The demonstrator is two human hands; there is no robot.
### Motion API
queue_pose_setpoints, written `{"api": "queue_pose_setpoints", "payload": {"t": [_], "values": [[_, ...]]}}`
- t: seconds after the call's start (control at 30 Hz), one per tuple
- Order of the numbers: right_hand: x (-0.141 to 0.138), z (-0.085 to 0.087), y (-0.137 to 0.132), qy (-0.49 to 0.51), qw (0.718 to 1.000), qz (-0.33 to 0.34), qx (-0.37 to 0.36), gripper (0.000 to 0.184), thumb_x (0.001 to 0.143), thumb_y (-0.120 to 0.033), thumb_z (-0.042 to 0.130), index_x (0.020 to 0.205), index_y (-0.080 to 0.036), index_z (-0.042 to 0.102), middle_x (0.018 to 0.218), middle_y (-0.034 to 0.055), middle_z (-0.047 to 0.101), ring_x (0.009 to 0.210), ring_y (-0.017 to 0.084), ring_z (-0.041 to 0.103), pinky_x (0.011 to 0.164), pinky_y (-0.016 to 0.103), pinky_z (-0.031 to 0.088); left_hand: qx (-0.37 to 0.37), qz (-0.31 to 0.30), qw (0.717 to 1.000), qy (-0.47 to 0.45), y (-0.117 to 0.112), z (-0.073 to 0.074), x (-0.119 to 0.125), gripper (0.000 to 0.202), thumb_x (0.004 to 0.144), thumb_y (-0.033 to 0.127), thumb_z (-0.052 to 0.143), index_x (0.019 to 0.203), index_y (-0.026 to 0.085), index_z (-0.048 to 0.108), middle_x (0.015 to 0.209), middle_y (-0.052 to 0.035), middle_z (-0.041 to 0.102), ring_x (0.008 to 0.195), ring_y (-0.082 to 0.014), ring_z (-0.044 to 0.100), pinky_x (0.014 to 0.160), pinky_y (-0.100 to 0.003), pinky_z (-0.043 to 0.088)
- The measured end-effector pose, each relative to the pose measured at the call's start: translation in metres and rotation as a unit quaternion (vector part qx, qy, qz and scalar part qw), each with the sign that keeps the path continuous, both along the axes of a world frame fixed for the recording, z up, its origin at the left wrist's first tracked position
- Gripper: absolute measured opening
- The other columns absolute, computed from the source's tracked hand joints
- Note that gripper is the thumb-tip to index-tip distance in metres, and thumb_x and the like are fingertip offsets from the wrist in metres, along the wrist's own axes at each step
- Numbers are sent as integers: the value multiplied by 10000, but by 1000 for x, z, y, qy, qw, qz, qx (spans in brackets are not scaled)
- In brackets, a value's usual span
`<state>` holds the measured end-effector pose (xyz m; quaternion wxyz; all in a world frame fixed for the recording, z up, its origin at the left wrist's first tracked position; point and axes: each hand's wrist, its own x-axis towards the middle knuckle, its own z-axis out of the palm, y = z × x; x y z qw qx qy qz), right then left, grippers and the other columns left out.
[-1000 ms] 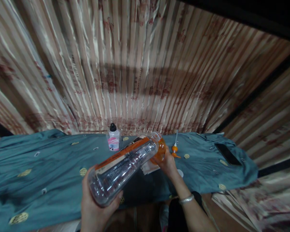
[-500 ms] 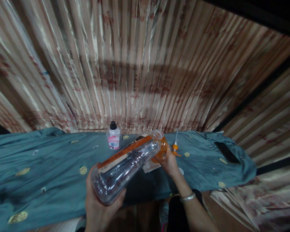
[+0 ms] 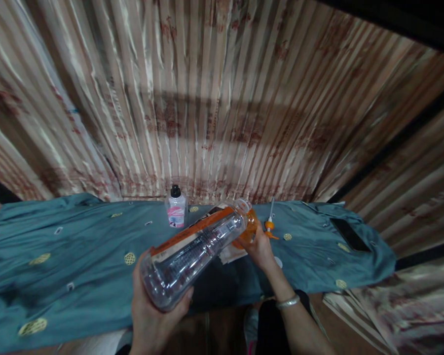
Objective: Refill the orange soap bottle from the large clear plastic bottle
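A large clear plastic bottle (image 3: pixel 192 261) with an orange and white label lies tilted across the middle, its neck up and to the right. My left hand (image 3: pixel 157 301) is closed around its base end. Beyond the bottle's neck, my right hand (image 3: pixel 258 246) grips an orange bottle (image 3: pixel 250 228), partly hidden behind the clear one. The clear bottle's mouth is at the orange bottle's top; whether they touch I cannot tell. An orange pump top (image 3: pixel 269 227) with a pale tube lies on the cloth just right of my right hand.
A teal patterned cloth (image 3: pixel 92 246) covers the table. Toward the back stands a small clear bottle (image 3: pixel 176 209) with a black cap and pink label. A dark phone-like slab (image 3: pixel 350 234) lies at the right. A white round cap-like piece (image 3: pixel 278 262) sits by my right wrist. A striped curtain (image 3: pixel 207 98) hangs behind.
Both hands and the two bottles keep almost the same pose. The whole view has shifted slightly, with the background a little further right.
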<state>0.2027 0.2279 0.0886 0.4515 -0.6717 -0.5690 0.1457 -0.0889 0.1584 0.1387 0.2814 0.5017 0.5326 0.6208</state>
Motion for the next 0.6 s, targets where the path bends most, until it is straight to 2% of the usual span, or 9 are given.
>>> {"api": "queue_pose_setpoints", "payload": {"t": [0.17, 0.4, 0.5, 0.6], "values": [[-2, 5, -2, 2, 1000, -5, -13, 732, 779, -574, 776, 1369, -193, 571, 1130, 137, 819, 996, 346, 805, 829, 460, 654, -12, -5, 1000, -15, -1, -1, 0, 1028, 667, 605, 893, 1526, 212, 487, 1369, -146, 635, 1232, -342, 678, 1176, -582, 492], [-2, 3, -1, 8, 1000, -7, -2, 740, 762, -593, 771, 1368, -215, 577, 1167, 138, 813, 1036, 378, 794, 847, 522, 660, -5, -1, 1000, -7, -2, 2, -1, 973, 674, 575, 899, 1494, 215, 519, 1346, -135, 647, 1208, -324, 689, 1154, -538, 521], [-5, 3, 0, 13, 1000, -7, 1, 733, 753, -591, 765, 1362, -231, 573, 1172, 130, 813, 1031, 372, 795, 844, 508, 665, 0, 2, 1000, -6, -2, 2, -1, 960, 665, 568, 909, 1478, 222, 535, 1353, -135, 642, 1213, -327, 691, 1134, -521, 541], [-9, 5, 0, 13, 1000, -22, 7, 727, 752, -583, 744, 1346, -199, 576, 1158, 158, 811, 1030, 379, 795, 834, 502, 667, -4, 0, 1000, -15, -2, 2, -1, 981, 663, 575, 911, 1489, 219, 517, 1353, -140, 641, 1204, -324, 691, 1133, -529, 538]]}}
